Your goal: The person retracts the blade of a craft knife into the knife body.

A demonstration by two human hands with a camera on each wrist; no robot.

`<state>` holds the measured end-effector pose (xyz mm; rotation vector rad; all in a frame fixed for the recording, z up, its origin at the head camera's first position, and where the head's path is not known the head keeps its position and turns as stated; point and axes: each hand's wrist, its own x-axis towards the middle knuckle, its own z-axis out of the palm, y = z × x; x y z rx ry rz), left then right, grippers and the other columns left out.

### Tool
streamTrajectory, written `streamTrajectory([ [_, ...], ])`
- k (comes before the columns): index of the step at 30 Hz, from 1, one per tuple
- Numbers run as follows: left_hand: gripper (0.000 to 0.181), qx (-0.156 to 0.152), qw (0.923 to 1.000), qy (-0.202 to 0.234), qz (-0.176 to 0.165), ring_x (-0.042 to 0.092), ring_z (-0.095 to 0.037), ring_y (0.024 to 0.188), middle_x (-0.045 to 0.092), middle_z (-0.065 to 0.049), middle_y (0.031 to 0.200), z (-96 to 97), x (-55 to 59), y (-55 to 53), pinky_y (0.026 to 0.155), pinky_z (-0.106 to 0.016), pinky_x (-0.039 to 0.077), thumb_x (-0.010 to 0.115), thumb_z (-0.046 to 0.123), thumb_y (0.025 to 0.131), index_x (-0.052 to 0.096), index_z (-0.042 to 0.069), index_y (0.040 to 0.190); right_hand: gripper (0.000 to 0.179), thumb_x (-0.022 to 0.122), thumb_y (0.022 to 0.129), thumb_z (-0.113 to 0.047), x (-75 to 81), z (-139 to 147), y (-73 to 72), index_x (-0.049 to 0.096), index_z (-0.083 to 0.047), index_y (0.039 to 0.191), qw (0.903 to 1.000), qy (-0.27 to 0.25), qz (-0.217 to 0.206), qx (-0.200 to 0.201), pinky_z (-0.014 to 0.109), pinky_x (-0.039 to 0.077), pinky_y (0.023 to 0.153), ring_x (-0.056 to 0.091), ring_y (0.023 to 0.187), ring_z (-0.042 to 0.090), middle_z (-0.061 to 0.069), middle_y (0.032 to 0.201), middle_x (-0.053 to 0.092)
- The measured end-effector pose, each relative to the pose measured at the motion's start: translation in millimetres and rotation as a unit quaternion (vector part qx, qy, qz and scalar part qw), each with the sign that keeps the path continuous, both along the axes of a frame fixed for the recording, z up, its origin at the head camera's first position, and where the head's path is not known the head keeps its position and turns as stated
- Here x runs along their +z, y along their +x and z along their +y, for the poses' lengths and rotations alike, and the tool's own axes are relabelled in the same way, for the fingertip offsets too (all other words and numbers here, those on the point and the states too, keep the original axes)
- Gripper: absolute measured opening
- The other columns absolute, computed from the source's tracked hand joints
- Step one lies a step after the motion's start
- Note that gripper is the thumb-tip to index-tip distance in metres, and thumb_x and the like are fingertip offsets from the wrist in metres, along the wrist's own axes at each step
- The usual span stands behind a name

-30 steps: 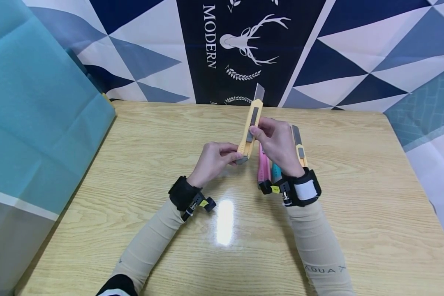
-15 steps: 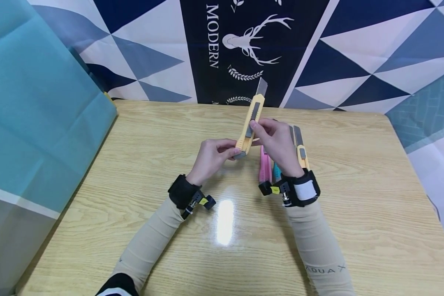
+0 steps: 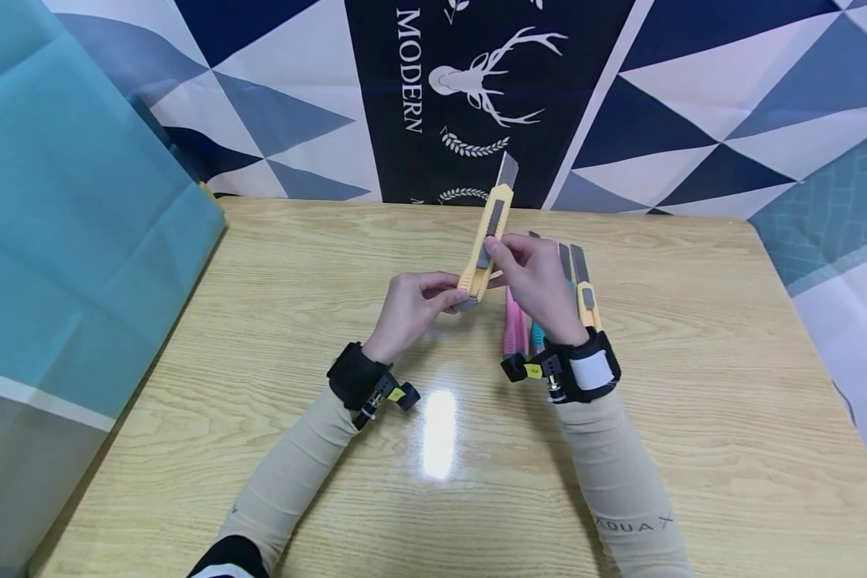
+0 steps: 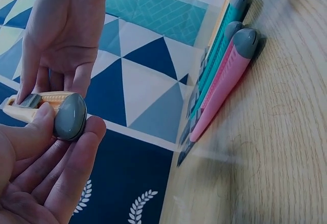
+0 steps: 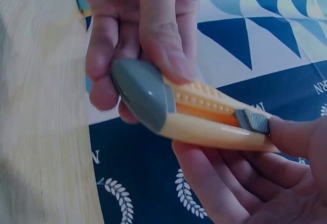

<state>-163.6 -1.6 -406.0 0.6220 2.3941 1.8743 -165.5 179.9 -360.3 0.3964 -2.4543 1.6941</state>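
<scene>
A yellow utility knife (image 3: 503, 194), blade out and pointing up and away, is held above the table between both hands. My left hand (image 3: 413, 309) pinches its rear end by the grey end cap (image 5: 143, 94), thumb on one side and fingers behind. My right hand (image 3: 538, 277) grips the body farther up, the thumb at the grey slider (image 5: 253, 121) and the fingers underneath. On the table beyond and below my right hand lie a pink utility knife (image 4: 225, 81), teal knives (image 4: 220, 55) and another yellow utility knife (image 3: 588, 301), partly hidden by that hand.
The wooden table (image 3: 296, 257) ends at a patterned cloth backdrop (image 3: 289, 104) behind it. A blue panel (image 3: 94, 201) stands along the left edge. Exposed blades of the lying knives point toward the back edge.
Both hands have raised the yellow utility knife slightly. The right hand has shifted a little, uncovering more of the lying blades. Each hand keeps its hold.
</scene>
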Motion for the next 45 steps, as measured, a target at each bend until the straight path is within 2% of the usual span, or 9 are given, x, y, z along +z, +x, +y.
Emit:
streamTrajectory([
  [10, 0.023, -0.006, 0.9999, 0.008, 0.004, 0.065, -0.008, 0.069, 0.07, -0.013, 0.094, 0.2, -0.9, 1.4, 0.061, -0.027, 0.06, 0.068, 0.013, 0.083, 0.069, 0.001, 0.101, 0.026, 0.056, 0.094, -0.02, 0.1, -2, 1.7, 0.068, 0.004, 0.092, 0.9993, -0.008, 0.033, -0.013, 0.026, 0.059, 0.056, 0.063, 0.065, 0.016, 0.014, 0.079, 0.067],
  [16, 0.023, -0.008, 0.9999, 0.013, 0.005, 0.065, -0.008, 0.068, 0.07, -0.013, 0.094, 0.6, -0.5, 1.9, 0.061, -0.025, 0.059, 0.068, 0.013, 0.083, 0.069, 0.0, 0.101, 0.024, 0.058, 0.093, -0.017, 0.2, -2, 1.8, 0.069, 0.003, 0.092, 0.9989, 0.0, 0.043, -0.018, 0.026, 0.059, 0.055, 0.063, 0.064, 0.014, 0.012, 0.078, 0.068],
  [23, 0.023, -0.008, 0.9999, 0.011, 0.001, 0.065, -0.009, 0.068, 0.07, -0.014, 0.095, 0.3, 0.4, 2.0, 0.061, -0.027, 0.059, 0.067, 0.013, 0.083, 0.069, 0.0, 0.101, 0.019, 0.059, 0.092, -0.011, 0.0, -4, 1.7, 0.069, 0.005, 0.093, 0.9977, 0.018, 0.062, -0.021, 0.016, 0.056, 0.055, 0.064, 0.065, 0.016, 0.015, 0.08, 0.069],
  [28, 0.023, -0.009, 0.9999, 0.012, -0.005, 0.065, -0.009, 0.068, 0.07, -0.014, 0.094, 0.7, 0.3, 1.6, 0.061, -0.027, 0.059, 0.067, 0.013, 0.083, 0.069, 0.0, 0.102, 0.016, 0.057, 0.091, -0.002, 20.0, -11, 13.3, 0.067, 0.011, 0.09, 0.9971, 0.037, 0.061, -0.025, 0.011, 0.052, 0.054, 0.064, 0.065, 0.024, 0.021, 0.079, 0.067],
  [35, 0.022, -0.009, 0.9998, 0.018, -0.003, 0.065, -0.01, 0.068, 0.07, -0.014, 0.095, 1.2, 0.3, 0.9, 0.06, -0.025, 0.059, 0.067, 0.012, 0.083, 0.069, 0.0, 0.102, 0.017, 0.058, 0.091, -0.006, 13.6, -8, 8.4, 0.068, 0.007, 0.098, 0.9978, 0.044, 0.046, -0.021, 0.016, 0.055, 0.057, 0.065, 0.068, 0.02, 0.019, 0.081, 0.069],
  [37, 0.022, -0.01, 0.9998, 0.018, -0.001, 0.065, -0.01, 0.067, 0.07, -0.014, 0.095, 1.1, 0.3, 0.8, 0.06, -0.025, 0.059, 0.067, 0.011, 0.083, 0.069, 0.0, 0.102, 0.017, 0.058, 0.091, -0.003, 18.6, -10, 11.5, 0.067, 0.009, 0.098, 0.9976, 0.048, 0.045, -0.021, 0.015, 0.054, 0.057, 0.065, 0.069, 0.024, 0.022, 0.082, 0.068],
  [39, 0.022, -0.009, 0.9998, 0.017, 0.001, 0.065, -0.01, 0.067, 0.07, -0.014, 0.094, 1.0, 0.2, 1.0, 0.06, -0.026, 0.059, 0.067, 0.011, 0.083, 0.069, 0.0, 0.101, 0.017, 0.058, 0.091, -0.005, 19.8, -10, 12.5, 0.067, 0.007, 0.098, 0.9973, 0.051, 0.049, -0.022, 0.018, 0.056, 0.058, 0.065, 0.069, 0.021, 0.02, 0.081, 0.069],
  [45, 0.022, -0.013, 0.9996, 0.025, -0.003, 0.065, -0.01, 0.068, 0.069, -0.015, 0.095, 1.2, -0.7, 1.9, 0.06, -0.026, 0.059, 0.067, 0.01, 0.083, 0.069, -0.001, 0.101, 0.018, 0.059, 0.091, -0.011, 3.4, -4, 2.9, 0.069, 0.003, 0.099, 0.9971, 0.053, 0.052, -0.015, 0.017, 0.055, 0.057, 0.064, 0.067, 0.015, 0.017, 0.08, 0.069],
])
